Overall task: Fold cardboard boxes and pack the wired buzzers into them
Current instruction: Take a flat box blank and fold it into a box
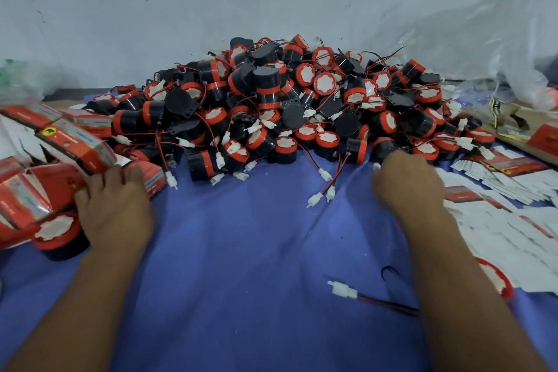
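Flat-fingered, left hand (114, 205) rests on red boxes (75, 148), print unreadably blurred; right hand (406, 181) curls at buzzer pile (271, 100), grip hidden.

Print on red boxes (77, 146) blurred, illegible.

Hands: two, left hand (113, 205) and right hand (407, 187)
Buzzers (271, 100) in heap: beyond counting
Stray buzzers (57, 232): two
Folded boxes (75, 145): several, blurred
Flat boxes (513, 220): many, overlapping

Buzzer heap (271, 106) lies between boxes (60, 154) left, flat cartons (507, 214) right.
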